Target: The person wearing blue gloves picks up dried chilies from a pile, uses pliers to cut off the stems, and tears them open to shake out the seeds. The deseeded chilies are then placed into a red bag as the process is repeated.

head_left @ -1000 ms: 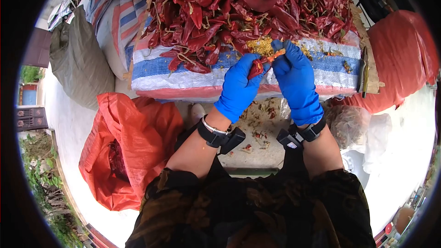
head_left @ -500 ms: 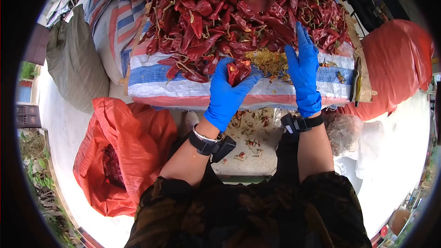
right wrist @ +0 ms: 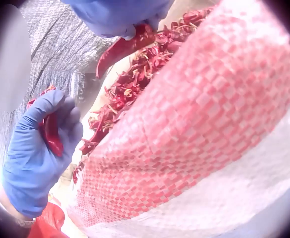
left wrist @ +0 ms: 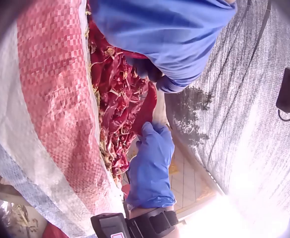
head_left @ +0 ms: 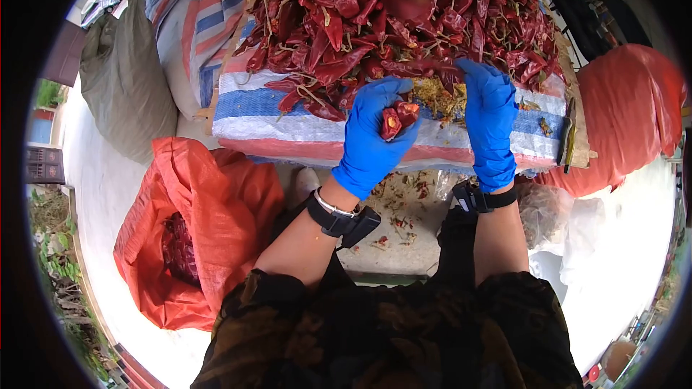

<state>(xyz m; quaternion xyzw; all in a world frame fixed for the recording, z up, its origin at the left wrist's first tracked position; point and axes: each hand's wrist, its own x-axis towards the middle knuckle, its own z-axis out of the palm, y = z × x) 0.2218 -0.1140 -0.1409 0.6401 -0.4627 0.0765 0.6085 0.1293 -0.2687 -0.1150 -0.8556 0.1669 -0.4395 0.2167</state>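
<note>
My blue-gloved left hand [head_left: 375, 133] curls round dried red chili peppers [head_left: 391, 124] with their cut or torn ends showing; a long one [right wrist: 51, 134] lies along its palm in the right wrist view. Level with it on the right, my gloved right hand [head_left: 491, 119] pinches another dried chili pepper [left wrist: 146, 110] by one end. That pepper's tapered body points away from the fingers in the right wrist view. Behind both hands spreads a big heap of dried chili peppers [head_left: 346, 36] with stems. Yellow seeds [head_left: 440, 101] lie at the heap's front edge, between the hands.
Striped woven sheeting [head_left: 288, 126] covers the work surface under the heap. An open red sack [head_left: 209, 223] with chilies inside stands at lower left, a grey-green sack [head_left: 126, 86] beyond it. A full red sack [head_left: 627, 115] sits at right, near clear plastic bags [head_left: 584, 230].
The hands were together at a chili, then parted. My right hand went out open toward the heap and now pinches a chili, drawn back nearer. My left hand keeps holding its chilies.
</note>
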